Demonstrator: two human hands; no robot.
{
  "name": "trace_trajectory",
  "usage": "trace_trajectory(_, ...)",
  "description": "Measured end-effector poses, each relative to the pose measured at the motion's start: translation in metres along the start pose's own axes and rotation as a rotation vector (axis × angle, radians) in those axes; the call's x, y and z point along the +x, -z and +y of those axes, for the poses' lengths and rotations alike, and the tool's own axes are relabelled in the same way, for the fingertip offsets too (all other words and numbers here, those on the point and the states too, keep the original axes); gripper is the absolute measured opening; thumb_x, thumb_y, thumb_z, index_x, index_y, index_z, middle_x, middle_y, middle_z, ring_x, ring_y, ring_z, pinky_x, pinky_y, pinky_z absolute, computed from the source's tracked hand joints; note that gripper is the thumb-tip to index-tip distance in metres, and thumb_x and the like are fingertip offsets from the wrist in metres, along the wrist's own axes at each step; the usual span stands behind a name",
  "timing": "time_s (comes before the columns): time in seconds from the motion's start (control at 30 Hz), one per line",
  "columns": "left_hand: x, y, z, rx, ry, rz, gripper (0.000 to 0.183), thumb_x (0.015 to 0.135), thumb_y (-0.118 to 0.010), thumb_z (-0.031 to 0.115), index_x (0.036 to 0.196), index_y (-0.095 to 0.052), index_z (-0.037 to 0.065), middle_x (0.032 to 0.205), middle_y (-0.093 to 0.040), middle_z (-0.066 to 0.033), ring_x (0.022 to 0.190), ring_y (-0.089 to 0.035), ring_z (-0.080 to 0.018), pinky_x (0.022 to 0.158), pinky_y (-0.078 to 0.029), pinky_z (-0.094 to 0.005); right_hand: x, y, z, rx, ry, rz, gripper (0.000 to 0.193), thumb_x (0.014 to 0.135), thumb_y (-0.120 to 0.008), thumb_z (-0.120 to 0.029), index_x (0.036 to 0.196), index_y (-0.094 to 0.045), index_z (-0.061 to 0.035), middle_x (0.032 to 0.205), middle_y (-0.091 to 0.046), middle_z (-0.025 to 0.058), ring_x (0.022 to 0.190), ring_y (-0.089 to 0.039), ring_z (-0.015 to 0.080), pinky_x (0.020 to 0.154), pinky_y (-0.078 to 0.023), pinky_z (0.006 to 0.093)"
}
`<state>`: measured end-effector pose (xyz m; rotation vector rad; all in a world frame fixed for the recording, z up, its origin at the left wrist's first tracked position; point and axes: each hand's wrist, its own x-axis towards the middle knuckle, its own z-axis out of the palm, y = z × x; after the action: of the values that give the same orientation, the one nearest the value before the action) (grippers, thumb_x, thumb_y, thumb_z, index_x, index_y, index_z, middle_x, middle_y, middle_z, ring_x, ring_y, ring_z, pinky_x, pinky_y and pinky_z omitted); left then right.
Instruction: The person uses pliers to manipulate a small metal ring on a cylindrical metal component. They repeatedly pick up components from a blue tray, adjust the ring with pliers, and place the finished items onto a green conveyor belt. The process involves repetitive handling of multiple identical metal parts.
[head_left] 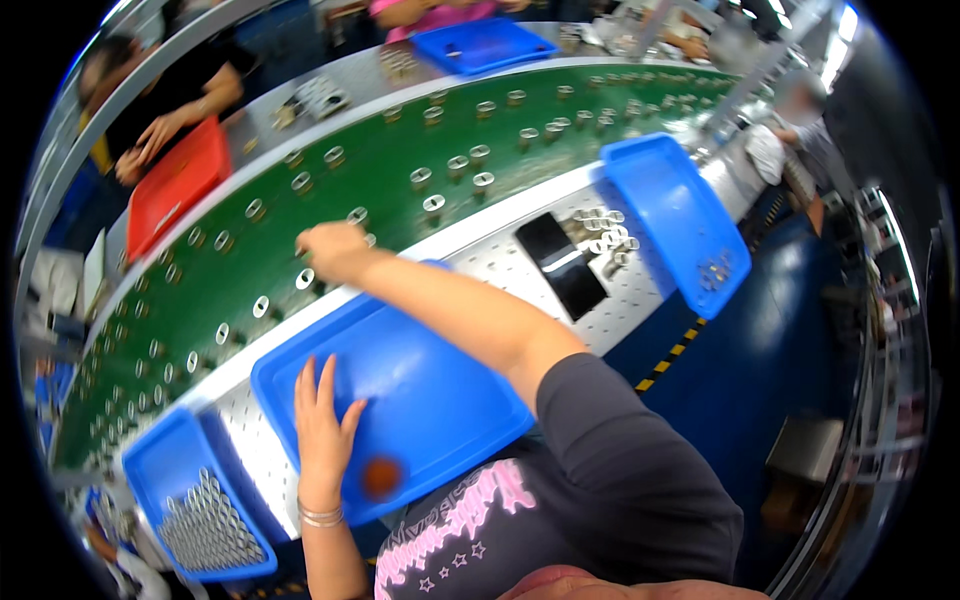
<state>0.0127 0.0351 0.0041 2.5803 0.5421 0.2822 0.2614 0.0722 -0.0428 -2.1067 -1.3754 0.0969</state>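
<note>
My right hand (335, 250) reaches out over the green conveyor belt (385, 165). Its fingers bend downward and blur with motion, so I cannot see whether they hold anything. Small ring-topped metal cylinders stand on the belt around it, one metal cylinder (305, 279) just on the near side and another cylinder (358, 215) just beyond. My left hand (323, 425), a bracelet on its wrist, hangs with fingers spread over the left part of a large blue tray (440, 365), holding nothing. A blurred orange-brown round spot (382, 478) shows near the tray's front edge.
To the left, a blue tray (140, 455) holds rows of metal cylinders. On the right lie a black phone (561, 265), a cluster of cylinders (608, 235) and another blue tray (680, 215). Co-workers sit across the belt, by a red tray (180, 190) and a blue tray (485, 45).
</note>
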Motion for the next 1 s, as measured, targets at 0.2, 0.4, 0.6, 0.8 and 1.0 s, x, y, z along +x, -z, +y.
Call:
trace_trajectory(0.2,-0.013,0.0,-0.014,-0.48,-0.077,-0.476,0.043,0.077,-0.063,0.011,0.119,-0.054,0.005,0.127,-0.046,-0.0181,0.115,-0.046,-0.0322,0.095,-0.038,-0.0369,-0.061,0.071,-0.002,0.324,0.04,0.186,0.011,0.076,-0.061,-0.014,0.085,-0.062,-0.0073,0.088,-0.064,0.0098,0.079,-0.062,0.0288,0.066,-0.049,0.0383)
trace_trajectory(0.4,0.012,0.004,-0.001,-0.135,0.073,0.0,0.038,0.078,-0.061,0.008,0.115,-0.056,0.003,0.128,-0.046,-0.0174,0.119,-0.042,-0.0311,0.101,-0.031,-0.0392,-0.11,0.093,0.064,0.419,-0.192,0.531,0.015,0.081,-0.061,-0.018,0.088,-0.062,-0.0047,0.082,-0.064,0.0105,0.069,-0.06,0.0275,0.06,-0.046,0.0328)
trace_trajectory(0.6,0.017,-0.001,-0.002,-0.588,0.002,-0.519,0.038,0.075,-0.065,0.01,0.111,-0.058,0.003,0.118,-0.054,-0.016,0.111,-0.049,-0.0331,0.098,-0.034,-0.0403,-0.109,0.077,0.073,0.529,-0.201,0.38,0.016,0.082,-0.061,-0.02,0.086,-0.061,-0.0046,0.074,-0.062,0.0104,0.064,-0.057,0.0253,0.058,-0.044,0.0317)
trace_trajectory(0.8,0.046,-0.01,0.007,-0.016,-0.12,-0.101,0.037,0.077,-0.065,0.015,0.112,-0.058,0.005,0.12,-0.052,-0.0174,0.116,-0.044,-0.0353,0.101,-0.029,-0.0457,-0.106,0.078,0.066,0.598,-0.195,0.305,0.016,0.081,-0.062,-0.019,0.085,-0.062,-0.0039,0.071,-0.061,0.0091,0.061,-0.055,0.0222,0.055,-0.042,0.0309)
trace_trajectory(1.0,0.034,-0.021,-0.008,-0.54,-0.104,-0.528,0.03,0.077,-0.066,0.014,0.105,-0.06,0.004,0.119,-0.052,-0.0183,0.112,-0.047,-0.0352,0.094,-0.036,-0.044,-0.105,0.079,0.066,0.656,-0.257,0.231,0.015,0.083,-0.062,-0.015,0.086,-0.062,0.0001,0.065,-0.058,0.0044,0.057,-0.048,0.0088,0.053,-0.039,0.0242)
